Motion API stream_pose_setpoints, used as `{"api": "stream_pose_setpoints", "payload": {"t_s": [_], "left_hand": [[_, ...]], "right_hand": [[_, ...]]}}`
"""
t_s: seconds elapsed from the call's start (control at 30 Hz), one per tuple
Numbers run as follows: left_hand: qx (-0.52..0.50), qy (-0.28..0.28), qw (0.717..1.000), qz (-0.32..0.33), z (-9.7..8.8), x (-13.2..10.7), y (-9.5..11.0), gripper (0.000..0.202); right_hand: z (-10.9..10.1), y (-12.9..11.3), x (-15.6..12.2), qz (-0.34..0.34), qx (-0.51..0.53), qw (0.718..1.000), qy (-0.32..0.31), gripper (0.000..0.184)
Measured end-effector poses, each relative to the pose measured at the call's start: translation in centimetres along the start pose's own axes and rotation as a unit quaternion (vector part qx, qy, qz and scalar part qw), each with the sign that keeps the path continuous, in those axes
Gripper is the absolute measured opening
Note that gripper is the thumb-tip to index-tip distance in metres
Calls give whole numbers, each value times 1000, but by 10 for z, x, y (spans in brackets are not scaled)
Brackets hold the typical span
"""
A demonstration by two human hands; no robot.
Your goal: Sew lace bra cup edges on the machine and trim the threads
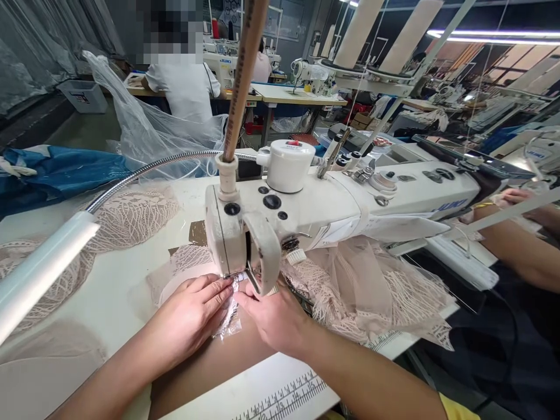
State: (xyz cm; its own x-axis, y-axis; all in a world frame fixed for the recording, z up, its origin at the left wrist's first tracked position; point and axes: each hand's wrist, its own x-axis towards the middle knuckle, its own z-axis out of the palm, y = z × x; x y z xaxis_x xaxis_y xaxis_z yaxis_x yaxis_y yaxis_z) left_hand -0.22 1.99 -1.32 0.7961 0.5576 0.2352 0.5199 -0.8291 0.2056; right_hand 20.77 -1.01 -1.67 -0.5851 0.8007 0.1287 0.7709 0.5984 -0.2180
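Note:
The head of a white sewing machine (231,233) stands over beige lace fabric (192,259). My left hand (192,309) lies on this fabric just left of the needle area, its fingers stretched out flat and close together. On the other side, my right hand (280,318) has its thumb by the seam and its fingers curled round the fabric edge, partly hidden behind the machine's guard. Between the hands runs a narrow whitish lace strip (230,312) with a clear film piece at its lower end. Plain beige cloth (219,361) hangs toward me below. The needle tip is hidden.
More lace pieces (131,216) lie on the left of the table, under a lamp (48,268) on a bent metal arm. Bunched lace (350,286) rests beneath the machine arm. A printed ruler (284,399) lines the front edge. A co-worker's arm (520,239) is at right.

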Motion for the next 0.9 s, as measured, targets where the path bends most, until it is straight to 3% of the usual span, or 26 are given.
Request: {"api": "stream_pose_setpoints", "payload": {"t_s": [0.17, 0.37, 0.5, 0.67, 0.9], "left_hand": [[-10, -12, 1000, -19, 1, 0, 0, 24], [-9, -30, 998, -50, 2, 3, 0, 22], [-51, -17, 997, -51, -9, -3, -3, 24], [-139, -17, 989, -45, -23, -16, -4, 23], [-49, -41, 997, -33, -8, -11, 6, 27]], "right_hand": [[0, -1, 0, -16, -1, 1000, 8, 24], [-1, -2, 4, 17, 1, 1000, -9, 30], [-1, 0, 3, 26, 23, 999, 12, 39], [3, 3, -2, -1, 30, 998, 59, 30], [5, 0, -6, -29, 60, 994, 87, 27]]}}
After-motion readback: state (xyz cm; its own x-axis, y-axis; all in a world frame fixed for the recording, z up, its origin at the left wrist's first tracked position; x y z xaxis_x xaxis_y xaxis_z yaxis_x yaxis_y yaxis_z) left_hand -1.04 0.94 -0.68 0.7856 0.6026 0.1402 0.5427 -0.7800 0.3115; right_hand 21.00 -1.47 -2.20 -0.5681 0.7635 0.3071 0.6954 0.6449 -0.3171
